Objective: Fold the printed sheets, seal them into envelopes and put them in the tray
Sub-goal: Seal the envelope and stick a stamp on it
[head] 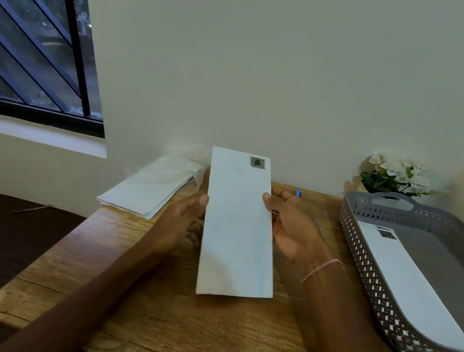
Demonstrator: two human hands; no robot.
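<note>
A white envelope with a stamp at its top right corner is held upright above the wooden table. My left hand grips its left edge, thumb in front. My right hand holds its right edge, thumb on the face. A grey perforated tray stands at the right with another stamped envelope lying flat inside. A small pile of white envelopes or folded sheets lies at the table's far left corner.
A pot of white flowers stands behind the tray against the wall. A blue object pokes out behind my right hand. The window is at the left, and the table's left edge drops to a dark floor.
</note>
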